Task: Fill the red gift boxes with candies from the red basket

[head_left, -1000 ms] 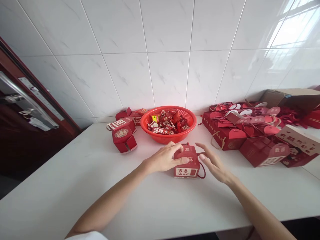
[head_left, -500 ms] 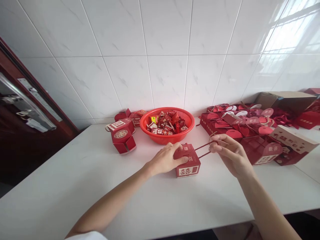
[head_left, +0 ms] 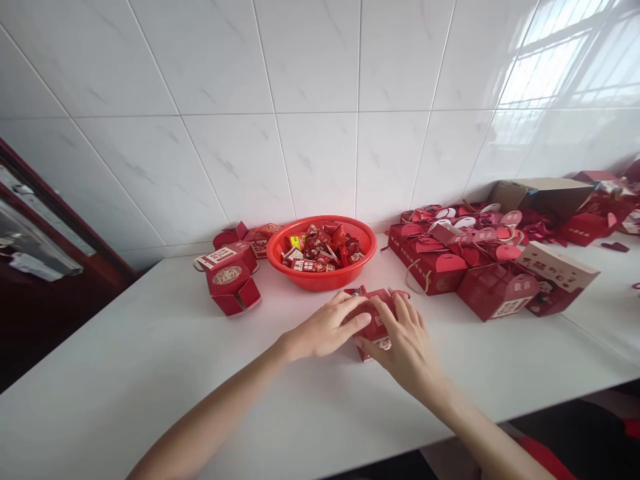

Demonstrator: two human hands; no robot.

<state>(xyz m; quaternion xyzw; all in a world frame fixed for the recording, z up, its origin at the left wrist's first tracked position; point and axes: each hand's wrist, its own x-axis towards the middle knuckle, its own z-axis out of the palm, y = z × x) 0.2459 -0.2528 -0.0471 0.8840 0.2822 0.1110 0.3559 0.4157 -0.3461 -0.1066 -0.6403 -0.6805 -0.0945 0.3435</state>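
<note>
A small dark red gift box (head_left: 379, 323) with pale lettering stands on the white table, in front of the sieve basket. My left hand (head_left: 325, 327) grips it from the left, fingers over the top edge. From the right, my right hand (head_left: 413, 347) holds the same box, its fingers across the top and the thumb at the near lower side. Part of the red cord (head_left: 400, 293) shows by the right fingertips; the hands hide much of the box.
Behind the box is a red plastic basket (head_left: 320, 283) holding wrapped sweets (head_left: 320, 247). Red boxes (head_left: 231, 283) stand at the left. Several handled gift boxes (head_left: 493, 287) crowd the right, with a cardboard box (head_left: 540, 193) behind them. A tiled wall (head_left: 320, 160) closes off the back.
My right hand has let go of the stretched cord and moved left onto the box. The box has turned a little under my hands. The view has shifted to the right.
</note>
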